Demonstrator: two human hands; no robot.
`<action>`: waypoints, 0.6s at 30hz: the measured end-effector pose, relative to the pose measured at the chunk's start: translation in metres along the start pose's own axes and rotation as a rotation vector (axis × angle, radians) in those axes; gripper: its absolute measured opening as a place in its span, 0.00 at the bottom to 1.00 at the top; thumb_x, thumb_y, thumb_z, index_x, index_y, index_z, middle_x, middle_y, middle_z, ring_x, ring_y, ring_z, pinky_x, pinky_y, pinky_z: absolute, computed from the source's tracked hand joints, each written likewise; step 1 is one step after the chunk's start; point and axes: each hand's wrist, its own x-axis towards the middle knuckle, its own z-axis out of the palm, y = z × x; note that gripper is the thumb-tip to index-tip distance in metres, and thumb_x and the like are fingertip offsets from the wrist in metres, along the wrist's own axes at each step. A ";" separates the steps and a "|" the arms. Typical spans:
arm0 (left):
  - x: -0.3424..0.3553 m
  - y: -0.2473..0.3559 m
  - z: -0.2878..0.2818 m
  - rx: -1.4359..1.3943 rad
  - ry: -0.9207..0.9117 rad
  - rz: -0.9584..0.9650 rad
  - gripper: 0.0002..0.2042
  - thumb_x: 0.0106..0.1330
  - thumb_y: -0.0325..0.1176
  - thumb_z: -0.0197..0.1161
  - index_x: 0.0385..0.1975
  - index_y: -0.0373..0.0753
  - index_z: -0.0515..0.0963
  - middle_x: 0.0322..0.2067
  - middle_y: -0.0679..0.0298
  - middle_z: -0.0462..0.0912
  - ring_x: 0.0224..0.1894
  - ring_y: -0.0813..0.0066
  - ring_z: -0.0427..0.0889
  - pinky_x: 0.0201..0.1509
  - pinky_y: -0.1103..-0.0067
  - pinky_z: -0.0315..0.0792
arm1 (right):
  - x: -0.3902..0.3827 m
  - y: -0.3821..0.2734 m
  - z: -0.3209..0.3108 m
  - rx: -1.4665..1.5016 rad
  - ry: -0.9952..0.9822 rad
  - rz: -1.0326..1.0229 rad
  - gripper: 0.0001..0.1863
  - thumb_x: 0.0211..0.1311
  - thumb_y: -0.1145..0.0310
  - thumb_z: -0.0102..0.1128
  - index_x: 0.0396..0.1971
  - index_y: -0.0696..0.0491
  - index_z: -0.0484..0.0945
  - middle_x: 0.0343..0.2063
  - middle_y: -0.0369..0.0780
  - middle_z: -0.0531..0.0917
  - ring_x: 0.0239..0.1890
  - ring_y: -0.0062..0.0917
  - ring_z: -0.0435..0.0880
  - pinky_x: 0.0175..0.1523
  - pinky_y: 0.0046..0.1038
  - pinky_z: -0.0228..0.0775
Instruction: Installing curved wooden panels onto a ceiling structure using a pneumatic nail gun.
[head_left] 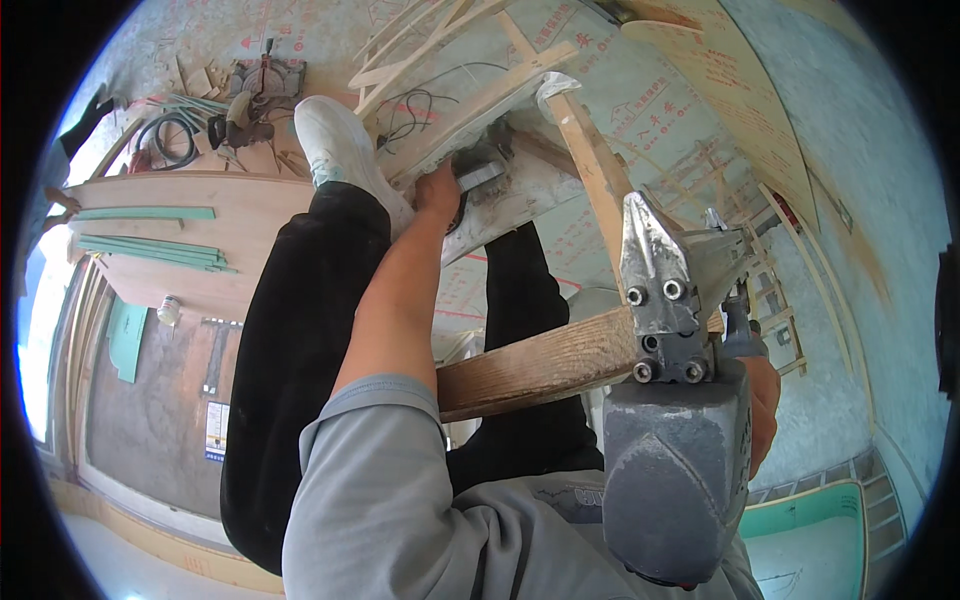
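Observation:
My right hand [763,410] is closed around a grey pneumatic nail gun [675,470], partly hidden behind its body. The gun's worn silver nose [652,250] points up the picture, beside a wooden beam [545,362]. My left hand [438,195] reaches down past my raised left leg to a dusty plank [530,212]. It is closed at a dark object with a silvery block [482,177], whose kind I cannot make out. Most of that hand's fingers are hidden. A white shoe [335,140] rests beside the plank.
A wooden upright [590,150] rises beyond the nail gun. At the far left a saw [268,78] stands near coiled hose [172,140]. Green strips [150,250] lie on a wooden board [190,195]. Another person's hand [62,205] shows at the left rim.

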 end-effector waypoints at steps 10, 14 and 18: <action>0.007 -0.007 0.015 0.005 0.059 -0.034 0.14 0.65 0.32 0.55 0.50 0.43 0.77 0.48 0.49 0.80 0.52 0.46 0.78 0.55 0.58 0.72 | 0.005 0.001 0.005 0.053 0.056 -0.092 0.16 0.44 0.68 0.65 0.33 0.58 0.74 0.26 0.41 0.79 0.27 0.33 0.78 0.34 0.35 0.69; 0.015 -0.007 0.026 0.021 0.105 -0.064 0.13 0.66 0.34 0.55 0.48 0.42 0.78 0.47 0.51 0.81 0.51 0.47 0.79 0.53 0.58 0.72 | 0.006 0.001 0.002 0.022 0.028 -0.101 0.16 0.47 0.68 0.65 0.36 0.57 0.72 0.26 0.42 0.79 0.26 0.33 0.78 0.33 0.35 0.69; 0.015 -0.030 0.024 -0.047 -0.008 -0.050 0.12 0.66 0.37 0.55 0.47 0.45 0.78 0.44 0.54 0.83 0.49 0.50 0.80 0.52 0.60 0.73 | 0.005 0.000 0.007 0.040 0.041 -0.105 0.16 0.48 0.68 0.65 0.36 0.57 0.72 0.26 0.42 0.79 0.26 0.33 0.78 0.34 0.35 0.69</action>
